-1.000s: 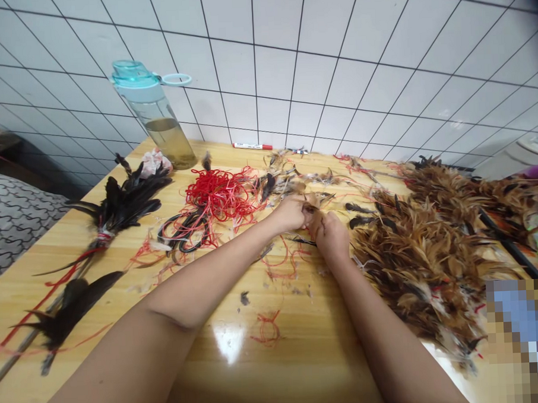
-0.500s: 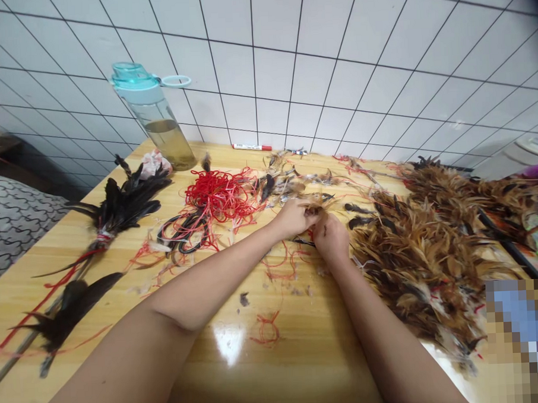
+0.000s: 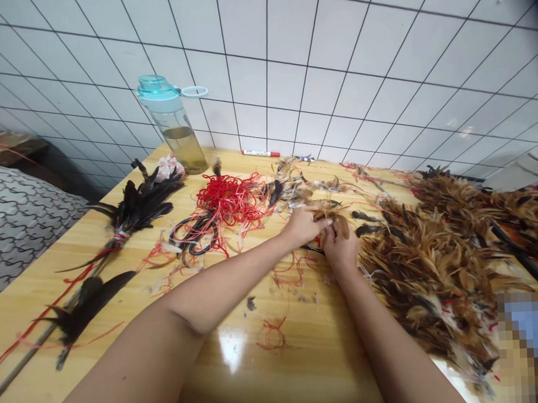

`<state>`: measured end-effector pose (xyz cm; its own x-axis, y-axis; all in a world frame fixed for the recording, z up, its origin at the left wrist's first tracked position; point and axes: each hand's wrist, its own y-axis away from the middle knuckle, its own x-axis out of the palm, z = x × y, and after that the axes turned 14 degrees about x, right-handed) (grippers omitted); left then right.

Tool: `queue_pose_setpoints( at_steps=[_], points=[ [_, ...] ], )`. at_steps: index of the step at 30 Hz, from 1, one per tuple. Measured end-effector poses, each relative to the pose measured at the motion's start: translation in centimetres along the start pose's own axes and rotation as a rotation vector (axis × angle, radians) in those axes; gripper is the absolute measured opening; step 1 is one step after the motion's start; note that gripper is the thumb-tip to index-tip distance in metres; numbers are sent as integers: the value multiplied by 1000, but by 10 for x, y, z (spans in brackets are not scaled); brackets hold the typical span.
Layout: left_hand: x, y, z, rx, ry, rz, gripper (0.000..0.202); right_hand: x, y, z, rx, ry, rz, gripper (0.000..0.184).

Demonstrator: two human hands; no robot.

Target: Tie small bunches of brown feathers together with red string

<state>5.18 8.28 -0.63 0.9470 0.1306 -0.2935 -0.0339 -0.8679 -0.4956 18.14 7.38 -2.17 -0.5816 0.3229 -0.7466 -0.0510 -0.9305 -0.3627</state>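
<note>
My left hand and my right hand meet at the middle of the wooden table. Both have their fingers closed on small brown feathers, which stick out above and between the fingertips. How many feathers there are is hidden by the fingers. Just left of my left hand lies a tangle of red string, with black-handled scissors partly under it. A big heap of brown feathers spreads out right beside my right hand. Loose feathers are scattered behind both hands.
At the left, black feathers are tied to a thin stick, and a dark feather lies across it. A water bottle stands at the back by crumpled tissue. A red marker lies near the tiled wall.
The whole view has shifted a little, so things appear farther right and slightly lower. My hands stay together on the feathers, and the right hand's fingers have turned more upward.
</note>
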Motion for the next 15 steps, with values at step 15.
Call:
queue_pose_setpoints(
  at_steps=[15],
  points=[
    [-73,-21,43,33,-758,169,32,4,-7,-1,228,-298,199,32]
  ],
)
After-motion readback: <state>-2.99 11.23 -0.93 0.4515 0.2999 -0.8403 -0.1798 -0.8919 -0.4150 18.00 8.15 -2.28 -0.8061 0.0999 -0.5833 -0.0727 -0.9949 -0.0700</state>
